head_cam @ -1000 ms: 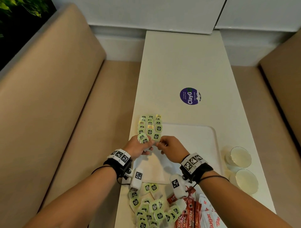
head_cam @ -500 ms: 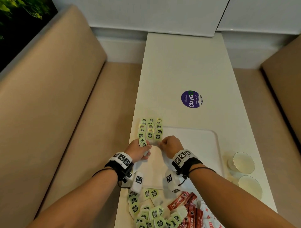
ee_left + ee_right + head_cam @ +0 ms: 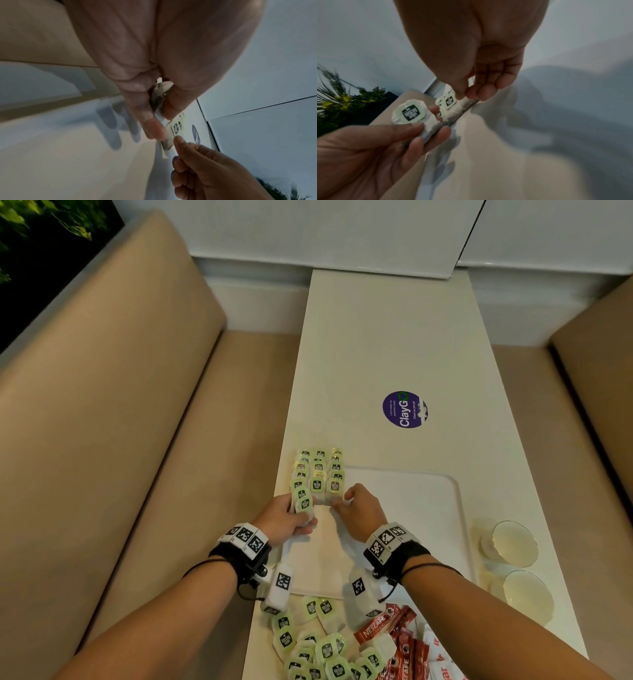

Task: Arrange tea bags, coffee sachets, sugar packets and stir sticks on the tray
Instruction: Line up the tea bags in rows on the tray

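Green-labelled tea bags point(image 3: 318, 470) lie in three rows at the far left corner of the white tray point(image 3: 411, 508). My left hand point(image 3: 301, 517) grips a small stack of tea bags point(image 3: 303, 503) just before the left row; the stack's top label point(image 3: 410, 113) shows in the right wrist view. My right hand point(image 3: 339, 503) pinches the edge of the nearest tea bag point(image 3: 450, 101) in the rows with thumb and fingertips point(image 3: 479, 93). Loose tea bags point(image 3: 318, 648), red coffee sachets point(image 3: 394, 638) and sugar packets point(image 3: 442, 659) lie by the table's near edge. I see no stir sticks.
Two glass cups point(image 3: 513, 542) point(image 3: 527, 594) stand right of the tray. A purple round sticker point(image 3: 405, 409) marks the table beyond it. Beige benches point(image 3: 137, 440) flank the narrow white table; its left edge runs close to the tea bag rows.
The right hand has left the left hand's stack and reached the near end of the rows. The left hand has drawn back slightly, still holding its stack.
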Motion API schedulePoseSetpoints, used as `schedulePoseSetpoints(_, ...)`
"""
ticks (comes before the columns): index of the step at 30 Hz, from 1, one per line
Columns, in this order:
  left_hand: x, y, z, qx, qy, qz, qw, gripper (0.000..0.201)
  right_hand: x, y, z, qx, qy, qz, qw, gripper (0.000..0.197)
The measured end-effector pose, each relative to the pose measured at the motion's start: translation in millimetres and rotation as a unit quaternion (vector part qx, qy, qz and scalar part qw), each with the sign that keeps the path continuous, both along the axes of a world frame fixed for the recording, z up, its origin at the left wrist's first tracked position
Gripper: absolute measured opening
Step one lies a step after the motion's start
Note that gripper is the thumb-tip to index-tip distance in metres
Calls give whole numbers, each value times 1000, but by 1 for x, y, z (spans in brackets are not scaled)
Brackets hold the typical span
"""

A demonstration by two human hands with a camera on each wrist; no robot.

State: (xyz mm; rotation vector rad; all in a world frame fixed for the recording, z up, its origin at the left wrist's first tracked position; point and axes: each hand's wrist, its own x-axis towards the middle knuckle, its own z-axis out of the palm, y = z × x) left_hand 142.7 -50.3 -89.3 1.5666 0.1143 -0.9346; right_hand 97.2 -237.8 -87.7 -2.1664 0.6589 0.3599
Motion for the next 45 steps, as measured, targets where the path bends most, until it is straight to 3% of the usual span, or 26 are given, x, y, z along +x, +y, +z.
schedulePoseSetpoints(5,0,12,1,10,-32,-25,999,28,-8,19,2,59,-53,130,988,13)
schedulePoseSetpoints(9,-1,19,2,42,-68,-23,997,30,-10,34,0,79,-49,164,982,17)
schedulePoseSetpoints(13,-2,24,2,21,-50,5,998,33,-8,41,1,77,-48,171,981,16)
schedulePoseSetpoints(18,-1,28,4,37,-42,58,997,17,-3,45,1,76,-50,163,982,15)
schedulePoseSetpoints(30,6,36,-5,36,-28,94,995,7,9,52,-5,61,-21,143,988,23)
schedulePoseSetpoints(35,8,37,-7,27,-5,125,992,6,19,51,-10,16,-1,104,994,28)
schedulePoseSetpoints(45,8,40,-12,-17,46,175,983,14,34,52,-19,-34,54,109,992,32)
